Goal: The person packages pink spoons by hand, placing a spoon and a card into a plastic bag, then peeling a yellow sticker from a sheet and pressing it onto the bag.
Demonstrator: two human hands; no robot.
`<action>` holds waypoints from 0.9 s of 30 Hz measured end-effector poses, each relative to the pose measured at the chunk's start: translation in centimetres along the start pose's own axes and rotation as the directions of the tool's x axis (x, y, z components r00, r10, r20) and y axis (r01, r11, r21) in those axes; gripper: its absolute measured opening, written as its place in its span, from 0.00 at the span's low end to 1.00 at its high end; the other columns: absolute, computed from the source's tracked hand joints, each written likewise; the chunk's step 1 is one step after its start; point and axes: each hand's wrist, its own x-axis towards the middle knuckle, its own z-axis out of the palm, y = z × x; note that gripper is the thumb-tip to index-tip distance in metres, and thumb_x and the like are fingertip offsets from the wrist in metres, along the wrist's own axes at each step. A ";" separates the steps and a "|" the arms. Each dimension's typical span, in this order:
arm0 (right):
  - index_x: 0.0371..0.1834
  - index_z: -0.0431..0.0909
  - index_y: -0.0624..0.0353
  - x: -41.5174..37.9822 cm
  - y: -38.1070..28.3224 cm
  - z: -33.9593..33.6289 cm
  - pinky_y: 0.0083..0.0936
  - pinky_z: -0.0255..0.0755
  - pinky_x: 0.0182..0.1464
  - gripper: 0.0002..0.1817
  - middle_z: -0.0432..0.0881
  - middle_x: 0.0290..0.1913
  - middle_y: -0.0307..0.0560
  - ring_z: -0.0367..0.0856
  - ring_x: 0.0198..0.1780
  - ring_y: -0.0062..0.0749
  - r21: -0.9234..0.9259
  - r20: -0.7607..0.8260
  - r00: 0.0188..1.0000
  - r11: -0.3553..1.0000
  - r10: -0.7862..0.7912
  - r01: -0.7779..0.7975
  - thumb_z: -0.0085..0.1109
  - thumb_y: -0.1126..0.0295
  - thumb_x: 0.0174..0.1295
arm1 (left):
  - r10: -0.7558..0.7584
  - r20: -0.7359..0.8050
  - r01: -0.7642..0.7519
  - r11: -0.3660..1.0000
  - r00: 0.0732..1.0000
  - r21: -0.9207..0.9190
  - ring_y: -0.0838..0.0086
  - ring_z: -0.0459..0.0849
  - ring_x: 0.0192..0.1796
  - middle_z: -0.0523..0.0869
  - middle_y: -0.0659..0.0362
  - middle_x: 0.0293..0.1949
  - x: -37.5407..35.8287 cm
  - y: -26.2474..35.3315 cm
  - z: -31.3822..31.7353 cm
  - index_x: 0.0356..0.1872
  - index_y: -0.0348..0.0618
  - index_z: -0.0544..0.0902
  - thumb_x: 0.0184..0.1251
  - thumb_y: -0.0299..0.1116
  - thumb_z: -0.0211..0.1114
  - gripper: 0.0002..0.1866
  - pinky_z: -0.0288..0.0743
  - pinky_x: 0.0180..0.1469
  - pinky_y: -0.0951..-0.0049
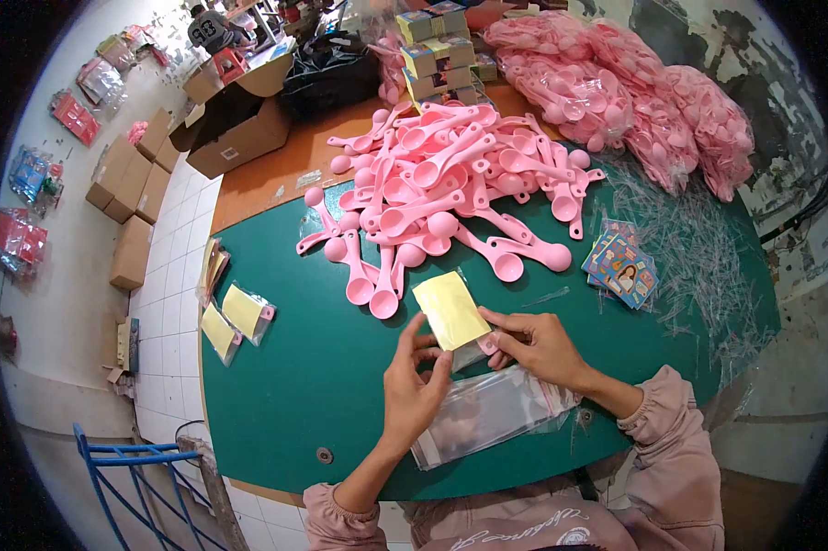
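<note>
Between my two hands is a clear plastic packet (pixel 453 310) with a yellow card in it and a pink spoon handle end showing at its lower right corner. My left hand (pixel 416 378) grips its lower left side, thumb in front. At the right corner, by the handle end, my right hand (pixel 535 345) pinches the packet. Under my hands lies a stack of clear plastic bags (pixel 487 415). Beyond the packet rises a heap of pink measuring spoons (pixel 432 184). Printed cards (pixel 623 268) lie to the right of it.
Several similar packets (pixel 244 310) lie at the left of the green table (pixel 304 395). Clear strips (pixel 698 248) are scattered at right. Behind stand bagged pink spoons (pixel 616 83), card stacks (pixel 437 55) and an open carton (pixel 235 129). A person (pixel 216 32) sits far back.
</note>
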 end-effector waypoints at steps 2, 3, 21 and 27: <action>0.58 0.67 0.60 -0.1 -0.3 0.0 0.18 0.77 0.33 0.20 0.81 0.33 0.44 0.79 0.29 0.20 -0.012 0.002 1.000 1.000 -0.008 0.008 0.49 0.75 0.62 | -0.051 -0.029 0.049 0.996 0.998 -0.079 0.77 0.79 0.36 0.77 0.53 0.39 0.1 0.2 0.0 0.57 0.38 0.63 0.60 0.26 0.59 0.24 0.75 0.32 0.81; 0.58 0.67 0.60 -0.1 -0.5 0.1 0.18 0.77 0.33 0.20 0.81 0.33 0.44 0.79 0.29 0.20 -0.022 0.007 1.000 1.000 -0.010 0.011 0.49 0.74 0.62 | -0.105 -0.022 0.100 0.984 0.994 -0.150 0.77 0.79 0.35 0.78 0.52 0.37 0.3 0.1 0.0 0.59 0.38 0.60 0.61 0.26 0.58 0.26 0.76 0.33 0.80; 0.36 0.71 0.69 9.9 -1.0 -1.4 0.39 0.69 0.43 0.10 0.74 0.36 0.59 0.73 0.45 0.50 -0.951 -0.016 0.799 0.256 -0.601 0.173 0.52 0.76 0.51 | 0.349 -0.141 -0.182 0.743 0.926 0.645 0.60 0.77 0.38 0.78 0.51 0.34 0.6 3.1 -8.4 0.36 0.38 0.77 0.56 0.31 0.61 0.09 0.70 0.42 0.67; 0.53 0.69 0.58 5.5 -3.2 -4.2 0.32 0.69 0.43 0.16 0.79 0.39 0.49 0.76 0.38 0.40 -0.597 -0.085 0.811 0.681 -0.579 0.424 0.45 0.69 0.62 | 0.280 0.477 -0.536 0.623 0.833 0.569 0.58 0.79 0.37 0.77 0.51 0.37 0.1 1.1 2.5 0.33 0.41 0.76 0.47 0.35 0.68 0.14 0.74 0.38 0.63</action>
